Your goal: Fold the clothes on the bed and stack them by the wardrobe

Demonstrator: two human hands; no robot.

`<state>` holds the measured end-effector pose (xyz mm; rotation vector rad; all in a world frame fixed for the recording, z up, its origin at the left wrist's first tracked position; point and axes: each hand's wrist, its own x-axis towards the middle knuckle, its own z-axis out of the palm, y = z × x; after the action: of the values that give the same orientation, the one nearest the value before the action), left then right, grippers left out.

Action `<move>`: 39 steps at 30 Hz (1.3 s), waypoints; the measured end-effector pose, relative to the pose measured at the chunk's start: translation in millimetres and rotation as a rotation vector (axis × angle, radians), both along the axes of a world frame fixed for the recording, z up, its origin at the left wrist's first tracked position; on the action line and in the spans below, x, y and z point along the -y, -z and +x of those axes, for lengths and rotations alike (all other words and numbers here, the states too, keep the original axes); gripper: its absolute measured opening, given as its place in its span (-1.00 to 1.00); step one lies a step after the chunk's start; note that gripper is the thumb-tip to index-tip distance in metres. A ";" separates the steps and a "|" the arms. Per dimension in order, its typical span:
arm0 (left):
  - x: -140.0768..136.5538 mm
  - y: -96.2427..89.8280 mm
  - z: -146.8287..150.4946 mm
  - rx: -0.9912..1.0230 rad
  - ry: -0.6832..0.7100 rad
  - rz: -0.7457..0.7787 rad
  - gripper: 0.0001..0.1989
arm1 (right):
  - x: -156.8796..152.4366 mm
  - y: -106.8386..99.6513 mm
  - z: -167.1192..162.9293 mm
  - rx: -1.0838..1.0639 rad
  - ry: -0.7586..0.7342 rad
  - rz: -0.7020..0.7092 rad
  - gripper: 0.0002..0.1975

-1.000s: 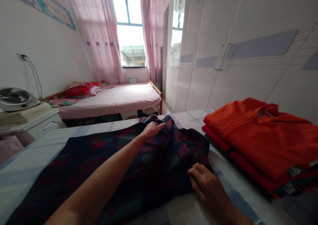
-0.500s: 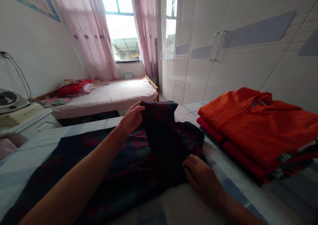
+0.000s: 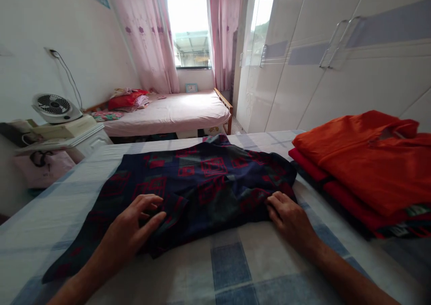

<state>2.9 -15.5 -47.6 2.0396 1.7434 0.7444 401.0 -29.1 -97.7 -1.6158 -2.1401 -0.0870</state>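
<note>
A dark navy shirt (image 3: 215,179) with red and grey-green square patterns lies spread on the bed, with creases across its middle. One long part, which looks like a sleeve, reaches toward the lower left. My left hand (image 3: 143,217) is over the near left part of the shirt, thumb and fingers apart, holding nothing I can see. At the shirt's near right corner, my right hand (image 3: 286,215) has its curled fingers closed on the fabric edge. The fingertips partly disappear behind the cloth.
A folded stack of clothes (image 3: 357,170), orange on top, sits on the right of the checked bedsheet (image 3: 232,269). White wardrobe doors (image 3: 303,89) stand behind it. A second bed (image 3: 178,114) is under the window. A small fan (image 3: 55,107) rests on a cabinet at left.
My left hand has let go of the lifted dark fabric and come down toward me, leaving the cloth flat. My right hand stays at the near right corner. The view has turned left.
</note>
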 end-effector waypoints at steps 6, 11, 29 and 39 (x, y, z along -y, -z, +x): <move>40.4 11.8 17.7 -0.456 0.001 0.148 -0.59 | 0.9 -0.4 1.8 0.034 -0.017 0.033 -0.89; 33.0 12.2 11.5 -0.425 0.172 0.042 -0.66 | 1.7 -2.0 3.0 0.005 -0.021 0.047 -0.87; 1.6 -3.1 -39.4 0.530 -0.258 -0.287 -0.43 | -7.8 -13.5 0.0 0.074 0.072 0.093 -0.77; 10.8 2.7 -42.5 -0.007 -0.209 -0.148 -0.65 | 0.3 -3.7 4.4 0.076 0.088 0.116 -0.74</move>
<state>-39.6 -26.3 -50.3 1.7855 1.9741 0.6471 405.5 -29.4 -94.1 -1.6625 -2.0786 -0.2988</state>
